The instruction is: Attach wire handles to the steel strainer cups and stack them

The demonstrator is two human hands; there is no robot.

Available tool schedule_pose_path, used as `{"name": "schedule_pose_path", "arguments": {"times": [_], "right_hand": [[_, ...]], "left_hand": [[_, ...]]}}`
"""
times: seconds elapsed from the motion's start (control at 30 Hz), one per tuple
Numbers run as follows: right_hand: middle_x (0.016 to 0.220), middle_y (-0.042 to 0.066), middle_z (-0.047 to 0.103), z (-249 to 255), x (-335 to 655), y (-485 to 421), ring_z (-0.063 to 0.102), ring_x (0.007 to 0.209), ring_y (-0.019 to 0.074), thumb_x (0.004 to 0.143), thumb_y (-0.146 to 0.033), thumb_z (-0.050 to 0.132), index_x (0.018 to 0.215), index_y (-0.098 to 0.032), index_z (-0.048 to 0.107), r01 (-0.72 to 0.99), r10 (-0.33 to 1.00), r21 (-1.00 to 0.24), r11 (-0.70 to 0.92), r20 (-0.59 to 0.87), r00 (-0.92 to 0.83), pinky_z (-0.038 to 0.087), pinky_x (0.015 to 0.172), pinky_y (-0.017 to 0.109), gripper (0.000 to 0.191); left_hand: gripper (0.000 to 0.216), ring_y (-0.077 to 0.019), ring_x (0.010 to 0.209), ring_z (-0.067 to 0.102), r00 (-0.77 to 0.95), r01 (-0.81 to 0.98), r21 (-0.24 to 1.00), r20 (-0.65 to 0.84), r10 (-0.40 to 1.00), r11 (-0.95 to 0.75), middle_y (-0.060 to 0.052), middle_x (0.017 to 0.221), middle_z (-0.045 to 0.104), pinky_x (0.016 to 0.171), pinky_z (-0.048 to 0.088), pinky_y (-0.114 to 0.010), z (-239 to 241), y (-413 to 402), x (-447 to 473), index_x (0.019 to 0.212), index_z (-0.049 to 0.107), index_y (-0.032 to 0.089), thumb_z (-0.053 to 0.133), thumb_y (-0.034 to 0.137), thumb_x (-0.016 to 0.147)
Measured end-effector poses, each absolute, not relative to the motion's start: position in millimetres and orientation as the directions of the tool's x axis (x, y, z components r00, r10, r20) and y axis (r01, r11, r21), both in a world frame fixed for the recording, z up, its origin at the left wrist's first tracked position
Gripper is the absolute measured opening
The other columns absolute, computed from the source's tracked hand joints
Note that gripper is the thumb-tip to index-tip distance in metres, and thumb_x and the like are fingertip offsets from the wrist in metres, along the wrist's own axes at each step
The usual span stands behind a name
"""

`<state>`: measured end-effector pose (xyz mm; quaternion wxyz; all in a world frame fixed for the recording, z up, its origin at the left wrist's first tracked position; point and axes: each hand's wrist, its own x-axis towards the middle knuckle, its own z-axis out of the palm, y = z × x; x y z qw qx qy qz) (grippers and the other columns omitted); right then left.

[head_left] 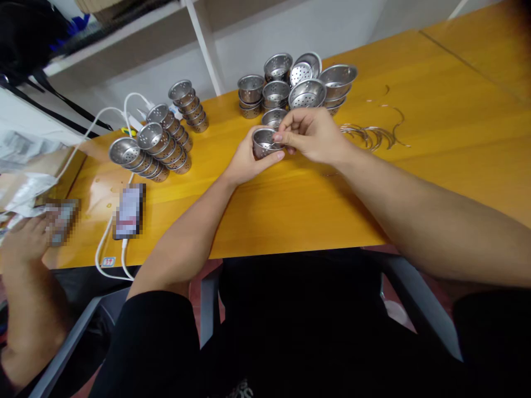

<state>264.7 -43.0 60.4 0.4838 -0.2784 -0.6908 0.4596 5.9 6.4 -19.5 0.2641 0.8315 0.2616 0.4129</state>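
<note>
My left hand is closed around a small perforated metal filter basket, its mouth tilted up, the thumb along its near side. My right hand reaches over from the right, its thumb and fingers pinched at the basket's rim. Whatever lies in that pinch, if anything, is too small to make out. Just behind my hands stands another filter basket, partly covered. Further back are several stacked baskets, some wider than others. Right of my right hand, thin curved metal wires lie in a loose heap.
On the left stand stacks of similar baskets, beside white cables. A phone lies nearer the edge of the yellow table. At far left, another person's hand is by a second blurred device. Shelving stands behind.
</note>
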Motion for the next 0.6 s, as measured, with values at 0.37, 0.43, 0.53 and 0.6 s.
{"name": "schedule_pose_path", "arguments": {"times": [0.37,0.43,0.53,0.6], "right_hand": [[0.073,-0.002,0.069,58.0,266.2,-41.5,0.059,0.062,0.0196,0.082,-0.089,0.12,0.094,-0.032,0.081,-0.105,0.818,-0.905,0.412,0.418,-0.395,0.054,0.058,0.04,0.071],[0.072,-0.002,0.067,57.2,264.8,-42.2,0.059,0.062,0.0203,0.081,-0.091,0.119,0.093,-0.032,0.081,-0.107,0.819,-0.901,0.42,0.428,-0.383,0.055,0.057,0.041,0.072],[0.075,-0.001,0.069,54.8,262.6,-43.0,0.065,0.066,0.0227,0.078,-0.093,0.12,0.093,-0.033,0.081,-0.089,0.831,-0.904,0.419,0.421,-0.364,0.062,0.061,0.044,0.073],[0.082,0.002,0.073,52.3,262.5,-43.1,0.072,0.075,0.0272,0.078,-0.095,0.119,0.096,-0.033,0.083,-0.057,0.834,-0.9,0.431,0.422,-0.355,0.07,0.069,0.049,0.074]], "left_hand": [[0.095,-0.0393,0.16,0.08,0.55,0.165,0.632,0.579,0.603,-0.757,-0.014,0.163,0.078,0.15,0.06,-0.066,-22.3,11.8,4.9,0.172,0.059,0.029,0.085,0.096,0.11],[0.094,-0.0394,0.16,0.08,0.547,0.175,0.633,0.574,0.609,-0.754,-0.014,0.164,0.079,0.15,0.06,-0.066,-21.0,10.3,4.4,0.172,0.059,0.029,0.086,0.095,0.11],[0.095,-0.0403,0.163,0.078,0.548,0.194,0.648,0.552,0.629,-0.737,-0.013,0.164,0.078,0.152,0.058,-0.067,-19.4,7.7,3.5,0.173,0.06,0.03,0.087,0.095,0.11],[0.096,-0.0411,0.165,0.077,0.545,0.207,0.662,0.533,0.647,-0.72,-0.013,0.165,0.077,0.153,0.056,-0.067,-19.4,7.0,2.5,0.173,0.06,0.031,0.087,0.097,0.108]]}}
